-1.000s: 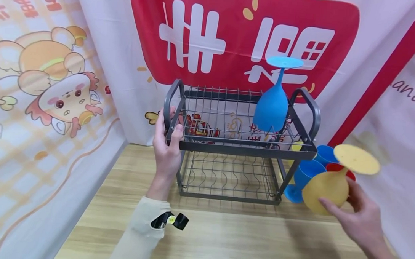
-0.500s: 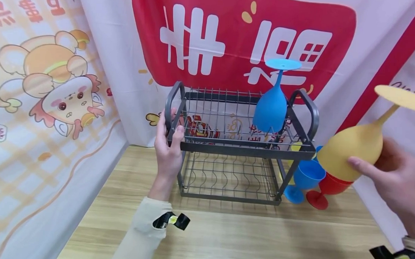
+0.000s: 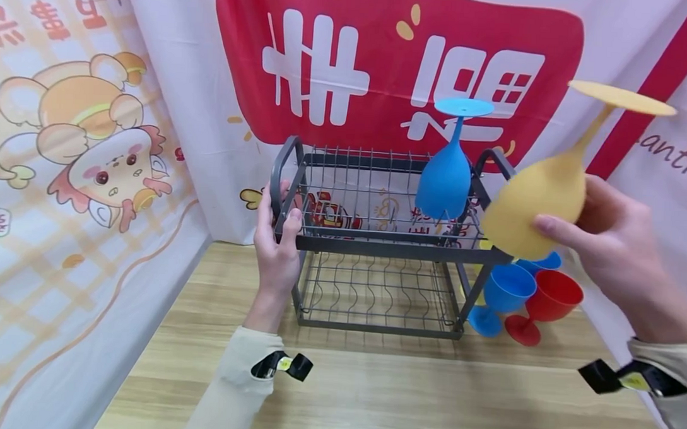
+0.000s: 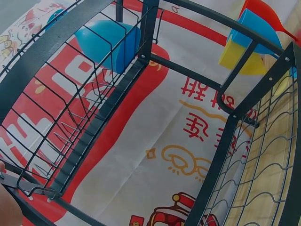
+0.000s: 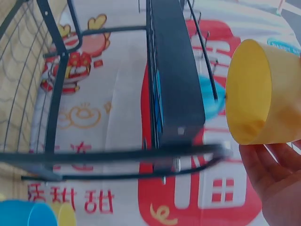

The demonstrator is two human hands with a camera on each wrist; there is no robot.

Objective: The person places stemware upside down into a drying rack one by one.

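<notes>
A dark two-tier wire dish rack (image 3: 376, 247) stands on the wooden table. My left hand (image 3: 276, 250) grips its upper left end, thumb over the front corner and fingers behind the side handle. In my right hand (image 3: 615, 243) is a yellow goblet (image 3: 540, 196), held by its bowl upside down and tilted, foot up, beside the rack's upper right end. The right wrist view looks into the mouth of this yellow goblet (image 5: 249, 94). A blue goblet (image 3: 444, 180) sits inverted on the upper tier, toward the right.
Right of the rack stand upright goblets: a blue one (image 3: 508, 290), a red one (image 3: 553, 297), and another blue one (image 3: 540, 262) partly hidden behind. Yellow shows behind the rack's right post. A printed cloth (image 3: 171, 107) hangs behind and at both sides.
My right hand has lifted the yellow goblet from among the standing goblets, swung it right, then up and left toward the rack's top. My left hand has stayed on the rack.
</notes>
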